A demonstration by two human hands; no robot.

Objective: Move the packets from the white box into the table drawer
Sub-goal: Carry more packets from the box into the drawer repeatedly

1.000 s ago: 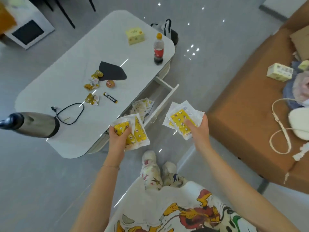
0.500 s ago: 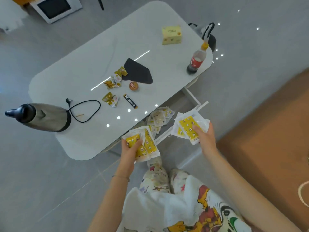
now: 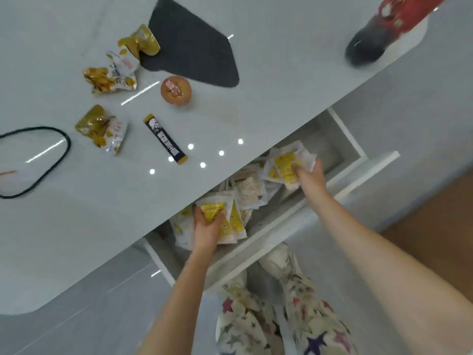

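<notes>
Seen from the head camera, a person's left grip [image 3: 207, 229] curls around a stack of yellow-and-white packets [image 3: 231, 222] at the near end of the open drawer [image 3: 268, 235] under the white bench [image 3: 230, 119]. The right grip [image 3: 311, 179] pinches a second bundle [image 3: 285, 162] just inside the drawer's far end. Loose packets [image 3: 249, 190] lie in the drawer between the two hands, and the bench top carries a black stick sachet [image 3: 165, 142], gold wrappers [image 3: 98, 128], a black mat [image 3: 192, 44] and a dark bottle [image 3: 371, 44].
</notes>
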